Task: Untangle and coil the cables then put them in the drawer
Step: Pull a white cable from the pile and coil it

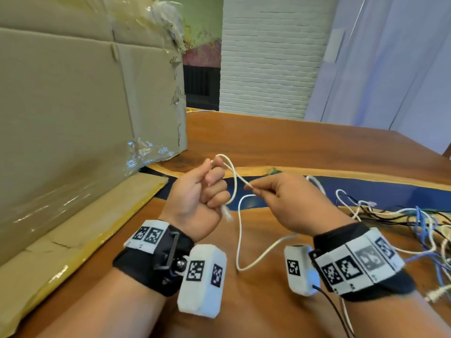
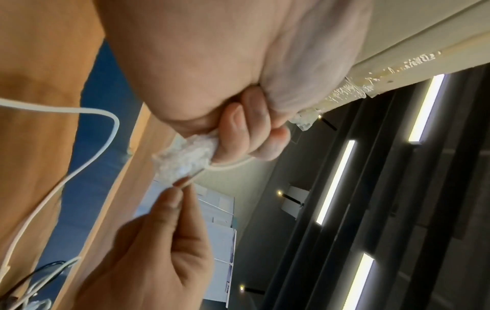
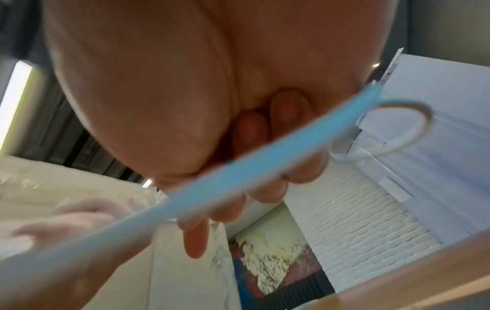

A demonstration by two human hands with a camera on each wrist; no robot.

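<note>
The person stands at a wooden table [image 1: 305, 147] and works on a white cable [image 1: 239, 230]. The left hand [image 1: 201, 193] is raised a little above the table and its fingers are curled into a fist around the cable. A small loop of the cable rises above the thumb, and the clear plug [image 1: 226, 212] at the cable's end hangs out below the little finger. In the left wrist view the plug [image 2: 183, 161] lies against the curled fingers.

The right hand [image 1: 288, 201] is just beside the left one, also above the table. Its thumb and first finger pinch the same cable near the loop, and the other fingers are bent under the palm. From this pinch the cable drops down, makes a long loose bend on the table between the two wrists, and goes under the right hand. In the right wrist view the cable [image 3: 238, 167] crosses close in front of the fingers, very blurred.

To the right, near the table edge, lies a tangle of cables [image 1: 415, 220], white, blue and black together, well apart from the left hand. On the left side a big cardboard box [image 1: 73, 106] stands on the table
</note>
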